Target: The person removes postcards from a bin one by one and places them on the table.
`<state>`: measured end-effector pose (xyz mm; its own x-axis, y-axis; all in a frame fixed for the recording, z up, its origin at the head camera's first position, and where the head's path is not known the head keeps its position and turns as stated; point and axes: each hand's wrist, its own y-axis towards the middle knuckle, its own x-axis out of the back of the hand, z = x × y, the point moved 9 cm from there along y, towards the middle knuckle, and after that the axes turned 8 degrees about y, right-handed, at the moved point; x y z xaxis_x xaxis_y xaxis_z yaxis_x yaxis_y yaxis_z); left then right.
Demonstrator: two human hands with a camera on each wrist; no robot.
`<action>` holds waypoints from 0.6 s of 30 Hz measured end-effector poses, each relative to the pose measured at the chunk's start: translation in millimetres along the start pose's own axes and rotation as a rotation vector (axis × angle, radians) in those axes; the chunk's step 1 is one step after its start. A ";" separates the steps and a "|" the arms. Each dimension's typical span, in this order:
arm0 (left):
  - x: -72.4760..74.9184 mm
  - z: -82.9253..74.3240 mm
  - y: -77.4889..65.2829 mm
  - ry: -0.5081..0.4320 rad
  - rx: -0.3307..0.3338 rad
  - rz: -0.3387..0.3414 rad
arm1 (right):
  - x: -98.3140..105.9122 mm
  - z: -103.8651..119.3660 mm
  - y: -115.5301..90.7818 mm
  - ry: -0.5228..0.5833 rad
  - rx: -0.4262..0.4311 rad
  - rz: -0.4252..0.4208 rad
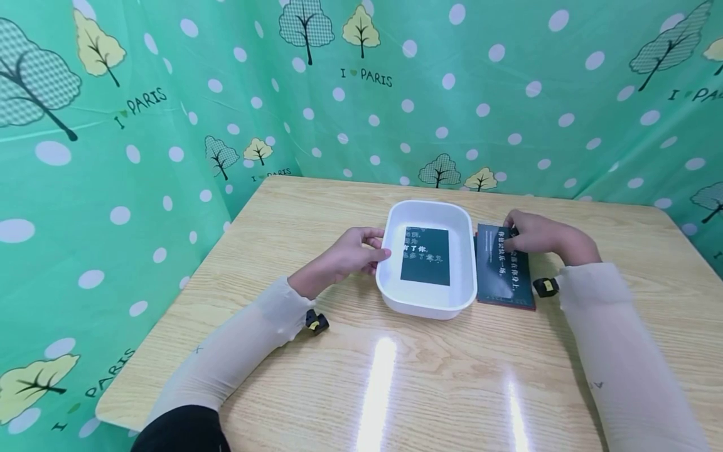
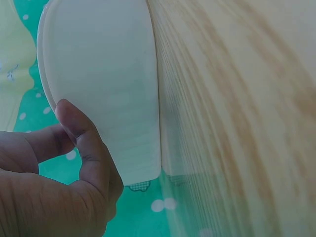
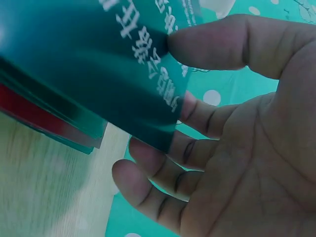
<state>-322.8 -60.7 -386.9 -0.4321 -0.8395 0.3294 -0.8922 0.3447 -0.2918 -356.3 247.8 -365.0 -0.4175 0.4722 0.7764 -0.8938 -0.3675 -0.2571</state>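
A white rectangular plastic basin [image 1: 426, 309] sits on the table, with a dark green card [image 1: 423, 271] printed in white characters lying inside it. My left hand [image 1: 357, 254] pinches the basin's left rim between thumb and fingers; the left wrist view shows the thumb against the basin's pale outer wall [image 2: 108, 74]. To the basin's right lies a small stack of dark printed cards [image 1: 491, 270] with a red edge showing beneath. My right hand [image 1: 539, 235] pinches the far corner of the top card [image 3: 98, 64], which in the right wrist view stands lifted off the stack [image 3: 59, 123].
The wood-grain table [image 1: 316, 389] ends at a far edge close behind the basin. A green dotted curtain [image 1: 378, 138] with tree prints hangs behind and to the left. Small black devices [image 1: 316, 322] sit at both wrists.
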 end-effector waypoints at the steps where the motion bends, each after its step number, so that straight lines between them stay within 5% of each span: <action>1: 0.0 0.0 0.0 0.001 -0.003 -0.002 | -0.9 -0.9 0.7 -0.007 -0.005 0.002; 18: 0.8 0.0 -0.3 0.006 -0.014 -0.014 | -11.3 -8.9 7.4 -0.095 -0.069 0.037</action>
<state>-322.8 -61.5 -386.6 -0.4203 -0.8417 0.3390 -0.8999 0.3388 -0.2745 -359.6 246.9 -380.8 -0.4363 0.3803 0.8155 -0.8884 -0.3262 -0.3231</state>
